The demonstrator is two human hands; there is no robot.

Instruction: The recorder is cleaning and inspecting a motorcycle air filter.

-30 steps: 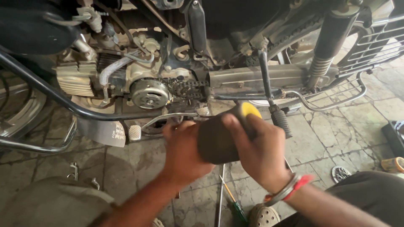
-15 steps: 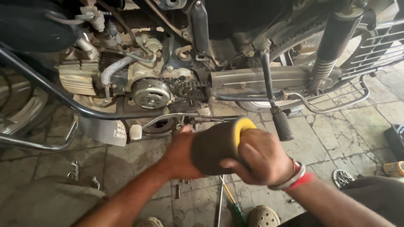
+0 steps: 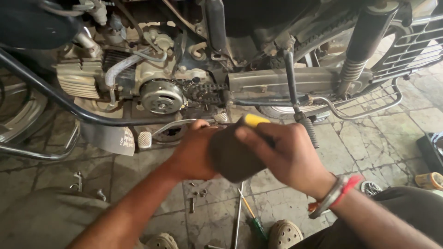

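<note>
While gripped, dark foam filter (image 3: 233, 154), both hands

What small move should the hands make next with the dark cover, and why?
Probably bring the dark cover forward to the exposed chain sprocket. Both the left hand and right hand hold it just below that open spot, and the screws lie loose on the floor.

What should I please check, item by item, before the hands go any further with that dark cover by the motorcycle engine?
1. Both hands on the part: ok; left hand and right hand clasp the dark cover.
2. Yellow-handled tool secure: cannot tell, mostly hidden.
3. Drive chain exposed: ok, visible.
4. Loose bolts on the floor accounted for: cannot tell.
5. Screwdriver underfoot: not ok, lies beside the sandal.
</note>
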